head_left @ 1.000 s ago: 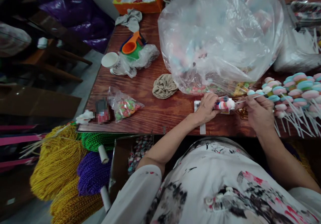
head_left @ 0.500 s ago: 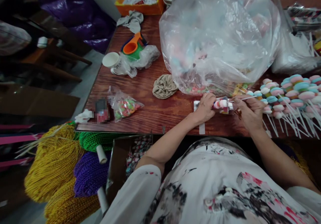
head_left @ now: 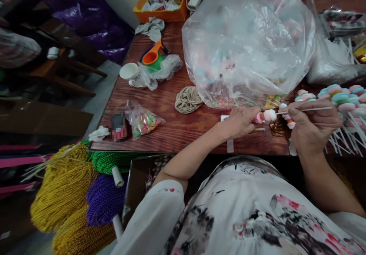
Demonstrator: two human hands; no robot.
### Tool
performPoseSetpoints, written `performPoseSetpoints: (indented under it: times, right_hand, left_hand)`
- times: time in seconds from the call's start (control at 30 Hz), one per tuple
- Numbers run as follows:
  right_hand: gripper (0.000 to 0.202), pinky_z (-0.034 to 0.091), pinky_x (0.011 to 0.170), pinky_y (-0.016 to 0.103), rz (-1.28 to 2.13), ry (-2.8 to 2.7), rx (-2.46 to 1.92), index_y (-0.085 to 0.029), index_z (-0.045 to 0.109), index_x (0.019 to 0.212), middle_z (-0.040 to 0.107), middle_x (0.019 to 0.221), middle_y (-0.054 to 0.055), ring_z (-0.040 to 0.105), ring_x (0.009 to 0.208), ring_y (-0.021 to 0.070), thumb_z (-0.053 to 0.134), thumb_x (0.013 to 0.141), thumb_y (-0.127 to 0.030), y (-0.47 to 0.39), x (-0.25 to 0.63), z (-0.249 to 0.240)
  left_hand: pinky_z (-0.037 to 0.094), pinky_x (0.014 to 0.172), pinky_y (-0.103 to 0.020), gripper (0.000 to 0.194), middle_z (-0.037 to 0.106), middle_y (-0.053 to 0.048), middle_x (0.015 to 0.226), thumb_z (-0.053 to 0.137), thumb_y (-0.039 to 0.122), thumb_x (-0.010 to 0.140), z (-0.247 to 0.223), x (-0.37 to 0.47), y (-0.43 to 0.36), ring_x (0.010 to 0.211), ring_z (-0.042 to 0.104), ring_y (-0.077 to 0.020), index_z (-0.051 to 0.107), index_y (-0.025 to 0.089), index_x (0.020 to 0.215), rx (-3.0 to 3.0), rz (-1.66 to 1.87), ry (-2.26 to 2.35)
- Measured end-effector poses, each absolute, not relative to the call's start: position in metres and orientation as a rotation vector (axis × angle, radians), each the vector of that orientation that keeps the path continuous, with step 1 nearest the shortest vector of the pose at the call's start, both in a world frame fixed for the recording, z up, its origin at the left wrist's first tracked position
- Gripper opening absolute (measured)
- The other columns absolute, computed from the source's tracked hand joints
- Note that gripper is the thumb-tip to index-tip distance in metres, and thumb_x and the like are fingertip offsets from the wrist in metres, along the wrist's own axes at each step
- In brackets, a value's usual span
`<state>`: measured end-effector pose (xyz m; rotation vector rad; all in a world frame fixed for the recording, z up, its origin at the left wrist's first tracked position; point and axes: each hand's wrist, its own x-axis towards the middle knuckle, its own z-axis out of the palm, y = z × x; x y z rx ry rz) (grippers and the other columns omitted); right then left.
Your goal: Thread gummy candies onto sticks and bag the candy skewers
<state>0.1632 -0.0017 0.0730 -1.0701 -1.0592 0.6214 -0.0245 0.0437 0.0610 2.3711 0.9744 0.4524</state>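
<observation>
My left hand (head_left: 241, 121) is closed around the pink-and-white end of a marshmallow stick (head_left: 268, 115) near the table's front edge. From its marshmallows a thin white stick runs right to my right hand (head_left: 313, 123), whose thumb and fingers are pinched on it. Under and between the hands lie some gold-brown twist ties (head_left: 278, 129). Just beyond the right hand is a pile of finished-looking marshmallow sticks (head_left: 343, 97) in pink, blue and white, their white sticks pointing toward me. My left fingers partly hide the marshmallows they hold.
A big clear bag of marshmallows (head_left: 246, 45) fills the table's back middle. Left of it are a beige cloth bundle (head_left: 188, 100), a small bag of candies (head_left: 145, 123), a white cup (head_left: 129, 71) and an orange tape dispenser (head_left: 153, 55). Coloured cord bundles (head_left: 64, 188) lie below left.
The marshmallow stick has shifted right in my left hand. My right hand has moved right and nearer along the white stick. Gold-brown ties now show on the table between the hands.
</observation>
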Motion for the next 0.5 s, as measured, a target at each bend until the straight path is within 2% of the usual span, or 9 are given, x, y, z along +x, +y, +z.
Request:
performPoseSetpoints:
  times: [0.1,0.3,0.37,0.47,0.5]
  right_hand:
    - [0.012,0.057,0.068,0.034,0.529,-1.13,-1.081,-0.026,0.07,0.077,0.068,0.073,-0.003,0.064,0.066,0.0147,0.081,0.071,-0.022,-0.007,0.161,0.072]
    - [0.012,0.055,0.059,0.026,0.716,-1.195,-1.159,-0.023,0.066,0.073,0.068,0.07,-0.004,0.063,0.064,0.0121,0.078,0.074,-0.025,-0.017,0.15,0.047]
    - [0.011,0.056,0.06,0.026,0.763,-1.224,-1.136,-0.023,0.067,0.072,0.068,0.07,-0.004,0.063,0.065,0.0121,0.078,0.073,-0.024,-0.018,0.151,0.044]
    - [0.01,0.058,0.068,0.03,0.83,-1.226,-1.074,-0.024,0.069,0.071,0.069,0.073,-0.004,0.065,0.069,0.0134,0.079,0.071,-0.023,-0.017,0.159,0.048]
    - [0.008,0.058,0.07,0.031,0.856,-1.22,-1.066,-0.024,0.07,0.073,0.071,0.075,-0.003,0.066,0.071,0.0142,0.079,0.072,-0.024,-0.017,0.163,0.052]
  left_hand:
    - [0.038,0.067,-0.027,0.018,0.063,-0.001,0.079,0.061,0.034,0.085,0.065,-0.015,0.041,0.073,0.056,-0.0162,0.058,0.017,0.089,2.223,0.475,0.865]
    - [0.037,0.066,-0.025,0.013,0.06,0.0,0.076,0.065,0.026,0.08,0.048,0.002,0.031,0.07,0.052,-0.0136,0.059,0.016,0.085,2.157,0.481,0.867]
    - [0.038,0.067,-0.025,0.021,0.06,0.0,0.078,0.069,0.031,0.078,0.048,0.001,0.029,0.071,0.052,-0.0138,0.059,0.016,0.089,2.088,0.476,0.88]
    - [0.042,0.074,-0.026,0.05,0.064,-0.001,0.093,0.079,0.045,0.068,0.051,-0.007,0.027,0.082,0.056,-0.0162,0.06,0.017,0.105,1.966,0.508,0.845]
    - [0.043,0.076,-0.026,0.055,0.064,-0.001,0.095,0.08,0.047,0.066,0.051,-0.01,0.026,0.085,0.057,-0.0169,0.06,0.017,0.107,1.931,0.503,0.826]
